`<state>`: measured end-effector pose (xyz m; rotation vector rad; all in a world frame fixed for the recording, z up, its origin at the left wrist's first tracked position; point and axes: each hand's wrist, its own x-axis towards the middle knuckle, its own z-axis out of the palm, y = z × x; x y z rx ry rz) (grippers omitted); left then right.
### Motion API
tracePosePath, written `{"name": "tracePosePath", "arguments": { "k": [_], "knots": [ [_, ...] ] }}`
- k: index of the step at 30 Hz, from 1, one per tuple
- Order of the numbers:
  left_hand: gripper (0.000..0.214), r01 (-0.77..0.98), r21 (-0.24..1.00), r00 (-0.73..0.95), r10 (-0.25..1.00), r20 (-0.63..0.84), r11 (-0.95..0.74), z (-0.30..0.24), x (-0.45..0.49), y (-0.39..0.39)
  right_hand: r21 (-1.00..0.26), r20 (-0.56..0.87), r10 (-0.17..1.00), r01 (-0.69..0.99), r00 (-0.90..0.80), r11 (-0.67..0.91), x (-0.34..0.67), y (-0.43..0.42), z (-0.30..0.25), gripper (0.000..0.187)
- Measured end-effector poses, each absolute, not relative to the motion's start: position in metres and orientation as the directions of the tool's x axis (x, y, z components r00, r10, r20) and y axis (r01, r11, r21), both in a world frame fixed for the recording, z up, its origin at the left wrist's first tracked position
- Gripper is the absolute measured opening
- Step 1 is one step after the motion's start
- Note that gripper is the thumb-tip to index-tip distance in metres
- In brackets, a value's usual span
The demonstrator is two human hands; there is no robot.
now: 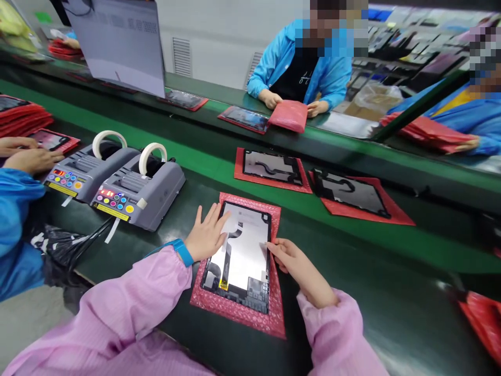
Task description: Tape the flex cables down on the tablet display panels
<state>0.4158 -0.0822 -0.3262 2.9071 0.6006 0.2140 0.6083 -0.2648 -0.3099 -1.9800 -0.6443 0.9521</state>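
A tablet screen panel point(242, 250), silvery back side up, lies on a red bubble-wrap bag point(274, 313) on the dark green bench in front of me. My left hand point(205, 235) rests flat on the panel's left edge with its fingers spread. At the panel's right edge, my right hand point(291, 258) has its fingers curled and its fingertips touch the panel. Both my sleeves are pink, with a blue band on the left wrist.
Two grey tape dispensers point(141, 190) stand to the left. Two more panels on red bags point(272, 169) point(352, 196) lie on the green belt beyond. Across it a person in blue holds a red bag point(289, 115). Another person's hands point(27, 154) work at far left.
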Motion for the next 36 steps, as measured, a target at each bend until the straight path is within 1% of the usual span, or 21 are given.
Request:
{"name": "tracePosePath", "arguments": {
  "k": [1,3,4,5,6,8,10,12,14,17,24,27,29,32,34,36],
  "knots": [
    [0.056,0.377,0.192,0.909,0.402,0.111,-0.906,-0.327,0.416,-0.082,-0.838,-0.301,0.708,0.177,0.638,-0.516,0.609,-0.265,-0.311,0.048],
    [0.057,0.374,0.211,0.906,0.405,0.128,-0.903,-0.326,0.416,-0.082,-0.765,-0.021,0.683,0.428,0.73,-0.481,0.607,-0.263,-0.311,0.043],
    [0.056,0.372,0.229,0.902,0.409,0.139,-0.899,-0.325,0.417,-0.082,-0.701,0.118,0.681,0.547,0.723,-0.458,0.605,-0.26,-0.31,0.04],
    [0.055,0.365,0.251,0.9,0.409,0.149,-0.896,-0.323,0.417,-0.082,-0.644,0.209,0.697,0.633,0.686,-0.43,0.602,-0.257,-0.308,0.036],
    [0.051,0.348,0.275,0.903,0.399,0.159,-0.896,-0.32,0.417,-0.083,-0.613,0.245,0.727,0.684,0.641,-0.396,0.598,-0.253,-0.306,0.031],
    [0.042,0.289,0.305,0.92,0.351,0.172,-0.907,-0.315,0.417,-0.085,-0.622,0.215,0.794,0.706,0.569,-0.337,0.59,-0.241,-0.301,0.021],
    [0.034,0.235,0.3,0.937,0.297,0.183,-0.925,-0.311,0.416,-0.088,-0.649,0.177,0.836,0.7,0.519,-0.297,0.584,-0.228,-0.299,0.015],
    [0.032,0.239,0.282,0.938,0.296,0.179,-0.929,-0.311,0.413,-0.091,-0.658,0.162,0.873,0.71,0.461,-0.252,0.58,-0.215,-0.298,0.014],
    [0.035,0.272,0.276,0.933,0.323,0.159,-0.922,-0.314,0.411,-0.093,-0.647,0.136,0.911,0.732,0.389,-0.216,0.579,-0.205,-0.298,0.015],
    [0.036,0.304,0.271,0.927,0.349,0.136,-0.913,-0.32,0.41,-0.095,-0.605,0.082,0.944,0.769,0.318,-0.207,0.581,-0.195,-0.299,0.014],
    [0.039,0.3,0.259,0.928,0.343,0.143,-0.918,-0.323,0.411,-0.094,-0.451,0.042,0.969,0.87,0.242,-0.198,0.58,-0.192,-0.291,0.013],
    [0.038,0.299,0.263,0.93,0.342,0.136,-0.917,-0.321,0.41,-0.094,-0.408,0.044,0.981,0.899,0.19,-0.156,0.58,-0.194,-0.288,0.016],
    [0.038,0.297,0.268,0.93,0.341,0.135,-0.917,-0.321,0.41,-0.094,-0.403,0.056,0.988,0.908,0.147,-0.112,0.582,-0.195,-0.29,0.018],
    [0.038,0.301,0.273,0.928,0.347,0.135,-0.914,-0.321,0.411,-0.094,-0.442,0.068,0.994,0.896,0.09,-0.051,0.591,-0.196,-0.296,0.018],
    [0.038,0.307,0.274,0.925,0.353,0.138,-0.911,-0.322,0.411,-0.095,-0.521,0.054,0.996,0.853,0.073,-0.034,0.6,-0.196,-0.301,0.016],
    [0.038,0.308,0.277,0.925,0.355,0.138,-0.91,-0.324,0.412,-0.095,-0.628,0.027,0.995,0.776,0.093,-0.056,0.607,-0.198,-0.303,0.013]
  ]
}}
